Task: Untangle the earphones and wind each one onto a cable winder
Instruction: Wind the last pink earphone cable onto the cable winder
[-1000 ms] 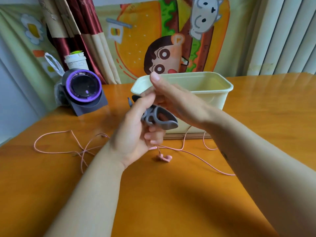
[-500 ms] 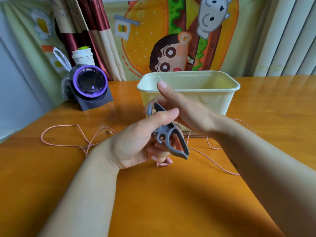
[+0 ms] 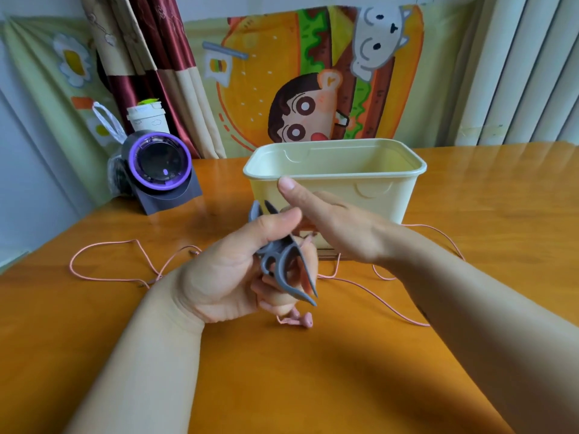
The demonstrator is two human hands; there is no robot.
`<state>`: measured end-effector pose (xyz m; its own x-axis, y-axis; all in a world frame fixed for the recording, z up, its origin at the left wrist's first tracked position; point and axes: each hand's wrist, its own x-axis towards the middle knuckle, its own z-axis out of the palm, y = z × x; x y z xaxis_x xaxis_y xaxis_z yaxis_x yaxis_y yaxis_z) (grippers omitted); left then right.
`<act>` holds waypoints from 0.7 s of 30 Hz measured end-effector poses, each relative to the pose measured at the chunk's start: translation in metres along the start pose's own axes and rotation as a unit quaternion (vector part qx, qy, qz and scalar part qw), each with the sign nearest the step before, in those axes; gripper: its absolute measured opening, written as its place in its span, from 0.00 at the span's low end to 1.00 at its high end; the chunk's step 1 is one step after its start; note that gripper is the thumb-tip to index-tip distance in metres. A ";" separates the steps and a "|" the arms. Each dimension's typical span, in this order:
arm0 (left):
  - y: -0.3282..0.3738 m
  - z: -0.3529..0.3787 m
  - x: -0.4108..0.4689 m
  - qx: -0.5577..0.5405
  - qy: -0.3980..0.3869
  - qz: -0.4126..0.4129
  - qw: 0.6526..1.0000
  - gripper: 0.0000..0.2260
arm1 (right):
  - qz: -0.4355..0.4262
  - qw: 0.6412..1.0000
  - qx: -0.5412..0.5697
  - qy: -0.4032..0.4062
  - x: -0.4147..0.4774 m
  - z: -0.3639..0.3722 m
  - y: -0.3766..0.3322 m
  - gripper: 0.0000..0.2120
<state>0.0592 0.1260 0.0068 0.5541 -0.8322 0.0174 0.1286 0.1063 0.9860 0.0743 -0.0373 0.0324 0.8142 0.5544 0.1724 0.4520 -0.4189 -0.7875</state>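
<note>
- Step in hand, as judged: the start of winding. The grey cable winder [image 3: 282, 261] is held up over the table [image 3: 313, 386], in front of the cream plastic tub [image 3: 335, 170].
- The left hand [image 3: 225, 277] grips the winder: the thumb is pressed across its upper part and the fingers are curled beneath it.
- The right hand [image 3: 338, 227] is set just behind the winder. One digit is held out straight, up and to the left; the rest are covered by the left thumb and the winder. Whether anything is pinched there cannot be told.
- The pink earphone cable [image 3: 109, 242] lies loose on the table, in open loops to the left and the right of the hands. No turns are seen on the winder.
- The pink earbuds [image 3: 300, 321] rest on the table just below the left hand's fingers.
- Next move, as judged: one end of the cable is to be seated in a slot of the winder, and the slack then drawn in turn by turn without the loops being dragged into a knot.
- Hard to make out: where the cable meets the winder, if it does; a short pink piece shows near the right fingers, but its run is hidden.
- The tub's inside is only partly seen. No second earphone or winder is visible.
</note>
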 end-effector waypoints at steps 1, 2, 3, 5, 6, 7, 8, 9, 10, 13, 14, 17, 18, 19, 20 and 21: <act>0.001 -0.003 -0.002 -0.023 0.019 0.012 0.999 0.23 | -0.011 1.000 0.005 0.005 -0.001 -0.004 -0.002 0.37; 0.002 -0.004 -0.002 -0.047 0.049 0.027 0.997 0.22 | -0.022 1.000 0.005 0.012 -0.003 -0.008 -0.003 0.36; 0.004 -0.005 -0.002 -0.067 0.093 0.041 0.993 0.22 | -0.029 0.999 0.005 0.024 -0.003 -0.012 -0.004 0.34; 0.005 -0.006 0.001 -0.083 0.199 0.057 0.975 0.20 | -0.051 0.997 -0.008 0.057 -0.004 -0.021 -0.004 0.26; 0.006 -0.005 0.003 -0.078 0.242 0.061 0.965 0.20 | -0.062 0.995 -0.016 0.080 -0.004 -0.025 -0.004 0.20; 0.005 -0.004 0.004 -0.070 0.270 0.066 0.958 0.20 | -0.069 0.992 -0.016 0.103 -0.004 -0.029 -0.003 0.15; 0.006 -0.002 0.007 -0.064 0.287 0.071 0.953 0.20 | -0.071 0.990 -0.015 0.121 -0.005 -0.031 -0.005 0.15; 0.005 0.000 0.008 -0.061 0.302 0.077 0.948 0.21 | -0.068 0.989 -0.011 0.130 -0.005 -0.033 -0.007 0.16; 0.004 0.001 0.010 -0.060 0.319 0.082 0.942 0.22 | -0.068 0.989 -0.002 0.130 -0.006 -0.034 -0.008 0.18; 0.002 0.001 0.015 -0.059 0.377 0.097 0.919 0.24 | -0.059 0.992 -0.012 0.114 -0.010 -0.036 -0.011 0.21; 0.001 0.001 0.015 -0.063 0.395 0.102 0.911 0.23 | -0.057 0.992 -0.014 0.111 -0.010 -0.036 -0.011 0.21; -0.001 -0.006 0.014 -0.071 0.450 0.111 0.883 0.20 | -0.061 0.991 -0.026 0.116 -0.012 -0.041 -0.014 0.22; -0.001 -0.007 0.014 -0.066 0.466 0.107 0.876 0.20 | -0.066 0.990 -0.041 0.116 -0.014 -0.043 -0.016 0.22; -0.001 -0.009 0.013 -0.061 0.480 0.103 0.869 0.20 | -0.075 0.990 -0.053 0.109 -0.016 -0.044 -0.019 0.21; -0.002 -0.010 0.012 -0.063 0.493 0.105 0.861 0.19 | -0.085 0.990 -0.059 0.097 -0.018 -0.044 -0.023 0.19; -0.002 -0.011 0.013 -0.069 0.504 0.111 0.854 0.18 | -0.095 0.990 -0.064 0.083 -0.020 -0.044 -0.027 0.19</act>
<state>0.0750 0.1214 0.0032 0.9947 0.1013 -0.0185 -0.0151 0.3214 0.9468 0.0615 -0.0689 0.0759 0.7543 0.5106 0.4127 0.6360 -0.4125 -0.6522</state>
